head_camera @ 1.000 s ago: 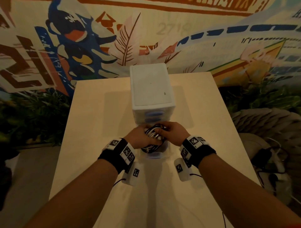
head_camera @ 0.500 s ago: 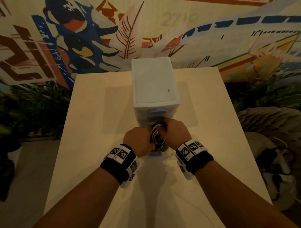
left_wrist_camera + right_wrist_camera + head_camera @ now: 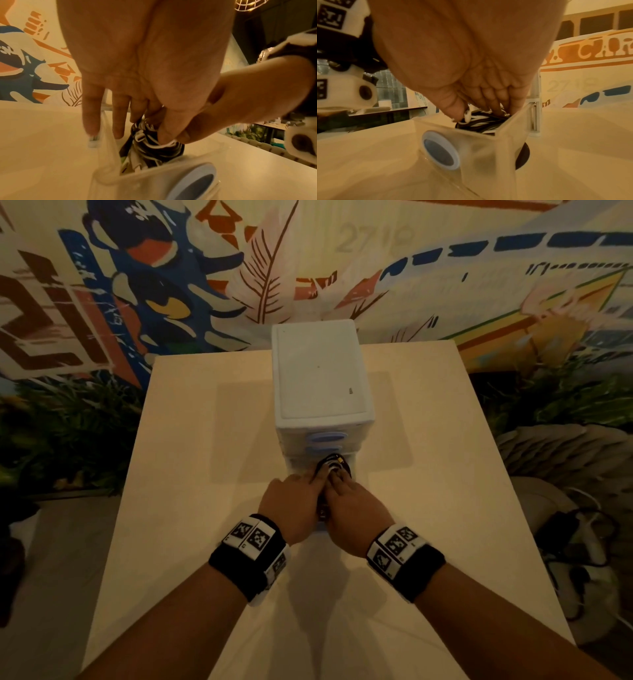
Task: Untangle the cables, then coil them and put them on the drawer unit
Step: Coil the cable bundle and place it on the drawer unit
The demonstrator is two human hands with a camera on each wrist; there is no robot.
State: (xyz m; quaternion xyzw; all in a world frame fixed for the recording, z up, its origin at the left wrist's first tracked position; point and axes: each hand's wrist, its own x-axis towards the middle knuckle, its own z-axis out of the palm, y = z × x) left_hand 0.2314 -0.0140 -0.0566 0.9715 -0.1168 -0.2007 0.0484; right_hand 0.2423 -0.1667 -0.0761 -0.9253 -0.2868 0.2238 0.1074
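Fingers (image 3: 118, 121) of the left hand (image 3: 291, 508) point down into the pulled-out bottom drawer (image 3: 481, 140), mostly straight; the thumb and nearer fingertips pinch the top of the coiled cables (image 3: 150, 143), while the little finger lies outside along the drawer's left wall. Just to the right, touching it, the right hand (image 3: 352, 518) reaches into the same drawer, its fingers (image 3: 498, 102) extended and bunched and its thumb against a white strand, pressing on the coil; whether they curl round it I cannot tell. Black and white cables sit as one bundle inside that translucent drawer, partly hidden under both hands, with a small yellow bit showing at the far end in the head view. Behind them the white drawer unit (image 3: 320, 378) stands upright at the middle of the pale table (image 3: 191, 440), its two upper drawers shut, blue handles facing near. Both wrists wear black bands (image 3: 246, 556) with printed markers. A painted mural (image 3: 154, 275) covers the far wall.
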